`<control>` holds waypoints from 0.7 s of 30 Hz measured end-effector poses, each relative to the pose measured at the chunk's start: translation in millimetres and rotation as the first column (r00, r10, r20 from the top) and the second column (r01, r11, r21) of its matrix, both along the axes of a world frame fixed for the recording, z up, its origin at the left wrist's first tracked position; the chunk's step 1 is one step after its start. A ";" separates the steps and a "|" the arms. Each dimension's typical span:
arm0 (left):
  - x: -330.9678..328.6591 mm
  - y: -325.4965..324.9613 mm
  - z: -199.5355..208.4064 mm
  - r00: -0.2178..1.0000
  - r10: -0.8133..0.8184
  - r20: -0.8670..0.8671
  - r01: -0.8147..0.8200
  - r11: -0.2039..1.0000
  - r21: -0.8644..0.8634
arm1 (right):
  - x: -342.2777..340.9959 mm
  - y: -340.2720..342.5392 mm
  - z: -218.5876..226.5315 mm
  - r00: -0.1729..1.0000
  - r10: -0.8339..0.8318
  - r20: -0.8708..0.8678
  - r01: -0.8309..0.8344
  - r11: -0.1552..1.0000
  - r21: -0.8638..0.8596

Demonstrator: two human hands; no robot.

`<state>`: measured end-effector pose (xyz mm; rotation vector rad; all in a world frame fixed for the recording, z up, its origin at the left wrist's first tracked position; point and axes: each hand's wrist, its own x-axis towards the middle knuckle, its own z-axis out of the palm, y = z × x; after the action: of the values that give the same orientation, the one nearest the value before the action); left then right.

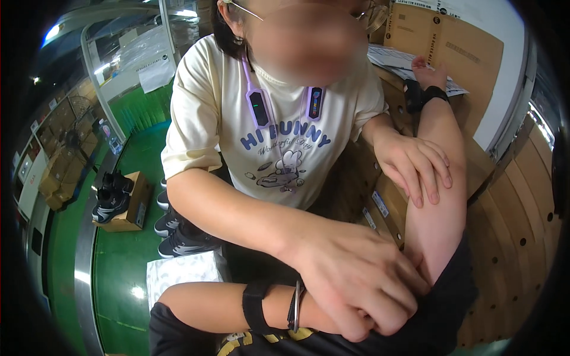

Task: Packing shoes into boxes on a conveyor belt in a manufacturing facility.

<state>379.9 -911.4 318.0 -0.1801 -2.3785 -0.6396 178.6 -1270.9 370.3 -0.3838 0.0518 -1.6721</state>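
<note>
My left forearm crosses the lower middle, with a black strap and a metal bracelet at the wrist. My left hand [328, 321] is mostly hidden under the hand [362, 279] of a person facing me, so its fingers cannot be made out. My right arm reaches away at the right, a black band [435, 94] around its wrist. Beyond a dark device [412, 95] at that wrist, my right hand [430, 75] looks open and holds nothing visible, near papers and a carton. The person's other hand [414, 165] lies spread on my right forearm.
Large cardboard cartons [484, 50] stand at the far right, more [510, 237] nearer. Black shoes [113, 196] rest on an open box [138, 204] at left; other shoes [184, 240] sit beside a white patterned packet [184, 276]. A bottle [111, 139] stands on a metal edge by the green surface.
</note>
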 end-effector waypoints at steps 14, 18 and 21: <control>-15.6 1.8 -26.7 0.866 -0.494 -0.071 0.442 0.825 -0.351 | -7.4 1.1 -4.4 0.990 -0.023 -0.139 0.020 1.000 -0.024; -37.6 3.3 -33.4 0.783 -0.558 -0.275 0.411 0.796 -0.444 | -6.6 5.8 -2.2 0.995 -0.011 -0.103 0.011 1.000 -0.005; -13.5 1.0 -30.2 0.863 -0.476 -0.170 0.429 0.868 -0.251 | 23.9 14.2 11.5 0.991 0.055 -0.119 -0.061 0.997 -0.044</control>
<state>366.4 -910.4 287.9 -0.8838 -2.1805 -0.5458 202.5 -1256.7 381.8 -0.5146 0.0878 -1.5946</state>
